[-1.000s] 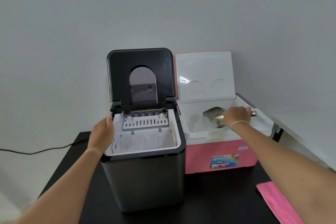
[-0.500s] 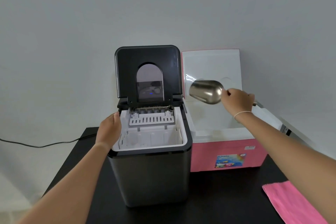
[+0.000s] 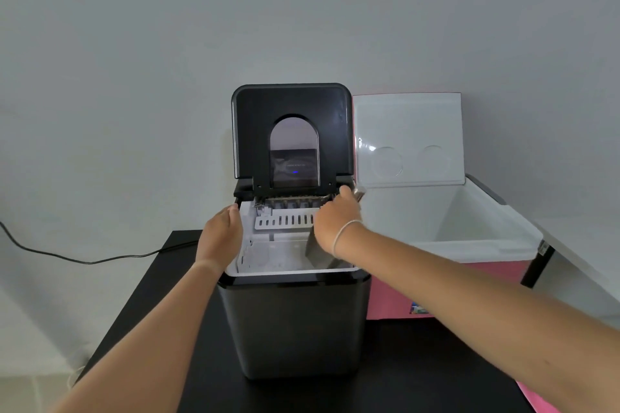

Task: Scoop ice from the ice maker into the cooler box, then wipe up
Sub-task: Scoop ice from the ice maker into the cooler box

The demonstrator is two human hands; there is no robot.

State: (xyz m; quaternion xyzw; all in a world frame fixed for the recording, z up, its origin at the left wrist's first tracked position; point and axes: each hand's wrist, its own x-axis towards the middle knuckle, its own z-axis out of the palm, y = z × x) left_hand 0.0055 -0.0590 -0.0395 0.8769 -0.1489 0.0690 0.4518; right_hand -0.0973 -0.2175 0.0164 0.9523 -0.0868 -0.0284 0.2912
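A black surface (image 3: 419,375) carries everything, with a pale wall behind it. On it stands the ice maker (image 3: 295,322), a dark grey box with a white inner bin, its black lid (image 3: 292,131) raised upright with an arched window in it. Just beside it, to the right and touching or nearly so, sits the cooler box (image 3: 446,282), pink outside and white inside, its lid (image 3: 409,137) also tipped up against the wall. What lies in the bottom of the cooler is hidden by its front wall.

The left hand (image 3: 219,235) rests on the left rim of the ice maker, fingers curled over the edge. The right hand (image 3: 335,221) reaches into the right side of the bin and grips the metal scoop (image 3: 318,253), whose bowl points down into the bin while the handle end pokes out past the knuckles. A thin white band circles the right wrist.

A black power cord (image 3: 84,260) trails off left along the wall. A pink cloth (image 3: 536,401) shows at the lower right edge of the surface
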